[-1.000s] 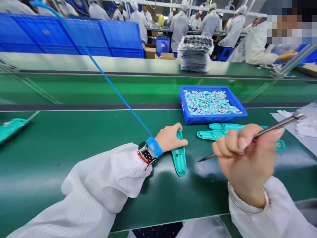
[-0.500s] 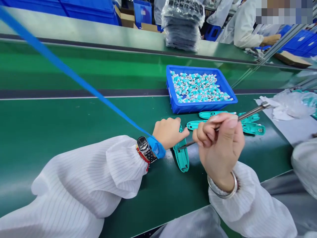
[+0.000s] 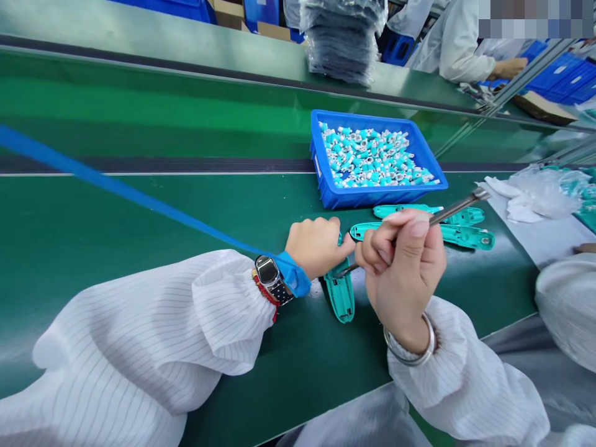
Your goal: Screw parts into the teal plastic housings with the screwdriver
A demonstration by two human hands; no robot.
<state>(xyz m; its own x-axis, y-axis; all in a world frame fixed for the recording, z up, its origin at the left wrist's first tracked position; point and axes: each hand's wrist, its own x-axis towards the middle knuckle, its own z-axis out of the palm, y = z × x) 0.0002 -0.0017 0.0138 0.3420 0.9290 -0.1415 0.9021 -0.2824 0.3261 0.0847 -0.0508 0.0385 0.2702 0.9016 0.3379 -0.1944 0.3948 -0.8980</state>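
On the green surface (image 3: 139, 223), left hand (image 3: 319, 247): fingers clenched over one teal plastic casing (image 3: 339, 298). Right hand (image 3: 403, 279): fingers grip one slim screwdriver (image 3: 454, 210), tip by that casing. Just beyond those fingers, two more casings (image 3: 465, 236); past them, one blue tray (image 3: 372, 197) of many small teal-and-silver parts (image 3: 372, 158).

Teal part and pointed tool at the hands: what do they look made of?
The teal part under the left hand looks like moulded plastic: even colour, soft sheen. The pointed tool in the right hand looks like polished metal, from its bright streak; which metal cannot be told.
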